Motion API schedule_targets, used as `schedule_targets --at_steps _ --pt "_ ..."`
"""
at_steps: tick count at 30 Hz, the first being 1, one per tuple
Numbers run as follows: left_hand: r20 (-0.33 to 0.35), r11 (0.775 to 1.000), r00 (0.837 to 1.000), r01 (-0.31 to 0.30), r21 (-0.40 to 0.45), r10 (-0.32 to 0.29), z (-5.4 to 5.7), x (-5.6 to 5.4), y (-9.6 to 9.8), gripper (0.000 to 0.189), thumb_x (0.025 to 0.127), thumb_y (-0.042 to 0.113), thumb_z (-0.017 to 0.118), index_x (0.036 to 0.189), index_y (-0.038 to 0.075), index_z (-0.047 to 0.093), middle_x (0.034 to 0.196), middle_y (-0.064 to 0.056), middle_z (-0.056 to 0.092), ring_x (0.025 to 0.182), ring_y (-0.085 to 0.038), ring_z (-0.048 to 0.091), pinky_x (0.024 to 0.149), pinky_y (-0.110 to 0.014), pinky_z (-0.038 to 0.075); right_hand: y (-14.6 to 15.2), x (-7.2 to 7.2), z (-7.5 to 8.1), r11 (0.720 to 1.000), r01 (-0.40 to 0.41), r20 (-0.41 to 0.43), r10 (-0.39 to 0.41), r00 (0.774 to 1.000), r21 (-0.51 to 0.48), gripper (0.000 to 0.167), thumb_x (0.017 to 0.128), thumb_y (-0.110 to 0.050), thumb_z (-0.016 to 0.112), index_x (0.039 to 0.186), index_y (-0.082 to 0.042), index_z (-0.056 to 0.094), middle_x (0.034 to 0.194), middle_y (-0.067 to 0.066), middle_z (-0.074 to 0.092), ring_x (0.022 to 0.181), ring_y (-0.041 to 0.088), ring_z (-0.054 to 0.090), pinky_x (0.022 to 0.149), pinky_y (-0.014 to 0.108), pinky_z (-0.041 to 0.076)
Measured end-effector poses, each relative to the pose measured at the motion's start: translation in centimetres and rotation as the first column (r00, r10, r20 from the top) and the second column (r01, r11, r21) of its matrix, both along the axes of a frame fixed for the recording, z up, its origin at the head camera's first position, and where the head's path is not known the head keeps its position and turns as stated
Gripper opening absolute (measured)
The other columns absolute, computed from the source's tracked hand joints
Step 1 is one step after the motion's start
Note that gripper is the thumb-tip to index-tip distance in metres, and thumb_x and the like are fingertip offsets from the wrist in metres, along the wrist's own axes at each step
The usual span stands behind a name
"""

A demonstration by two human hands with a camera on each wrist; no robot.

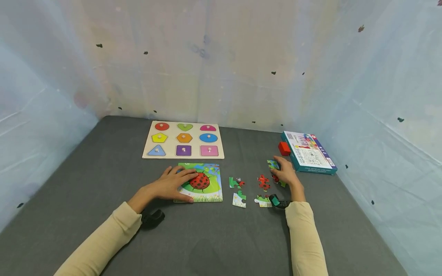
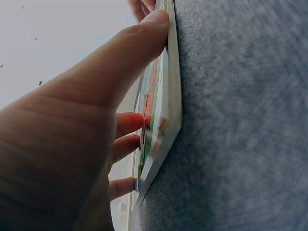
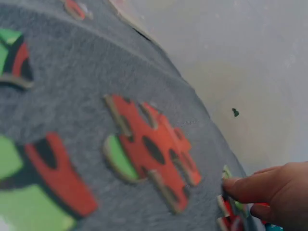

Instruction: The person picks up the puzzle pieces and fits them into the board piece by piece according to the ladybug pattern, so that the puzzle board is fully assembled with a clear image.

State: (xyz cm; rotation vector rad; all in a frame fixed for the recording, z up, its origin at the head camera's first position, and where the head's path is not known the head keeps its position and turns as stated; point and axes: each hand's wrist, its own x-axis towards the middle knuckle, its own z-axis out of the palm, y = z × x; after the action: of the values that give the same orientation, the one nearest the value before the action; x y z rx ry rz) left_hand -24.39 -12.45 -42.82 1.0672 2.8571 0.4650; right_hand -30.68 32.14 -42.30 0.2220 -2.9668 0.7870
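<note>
My left hand (image 1: 172, 186) lies spread over the left part of a square ladybug puzzle (image 1: 210, 184). Its thumb (image 2: 144, 38) is along the near edge, while the other fingertips touch the picture. On the right, my right hand (image 1: 286, 173) pinches a blue-and-green puzzle piece (image 1: 272, 164) between thumb and fingers. A red-and-green piece (image 1: 279, 180) lies partly hidden just under that hand. To its left is a red, black-spotted piece (image 3: 154, 149). Nearer me, a white-and-green piece (image 1: 263, 201) lies beside the right wrist strap.
Two more loose pieces, one green with red (image 1: 236, 182) and one white-and-green (image 1: 239, 199), lie right of the puzzle. Behind stands a wooden shape board (image 1: 172, 149) with knobbed shapes. A red block (image 1: 284, 148) sits beside a teal-edged box (image 1: 310, 153) at the back right.
</note>
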Motion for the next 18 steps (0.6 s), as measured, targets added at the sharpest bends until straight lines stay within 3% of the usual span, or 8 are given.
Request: schedule_targets --at_steps 6,18 --pt "0.005 1.000 1.000 0.002 -0.002 -0.002 0.2 0.0 0.0 0.092 0.072 0.071 0.059 0.145 0.019 0.036 0.149 -0.004 0.031 0.134 -0.036 0.022 0.102 -0.068 0.011 -0.1 0.0 -0.5 0.999 0.043 0.021 -0.043 0.999 0.001 0.056 0.093 -0.016 0.054 0.142 0.001 0.033 0.144 0.028 0.030 0.130 0.047 0.019 0.096 0.070 0.013" --pt "0.003 1.000 1.000 0.003 -0.001 -0.003 0.1 0.0 0.0 0.092 0.073 0.072 0.059 0.145 0.019 0.036 0.149 -0.004 0.031 0.134 -0.036 0.022 0.101 -0.068 0.011 0.0 -0.3 -1.5 1.000 0.019 -0.107 -0.018 0.994 0.008 0.046 0.093 -0.017 0.056 0.135 0.000 0.045 0.133 0.027 0.038 0.122 0.046 0.029 0.087 0.066 0.022"
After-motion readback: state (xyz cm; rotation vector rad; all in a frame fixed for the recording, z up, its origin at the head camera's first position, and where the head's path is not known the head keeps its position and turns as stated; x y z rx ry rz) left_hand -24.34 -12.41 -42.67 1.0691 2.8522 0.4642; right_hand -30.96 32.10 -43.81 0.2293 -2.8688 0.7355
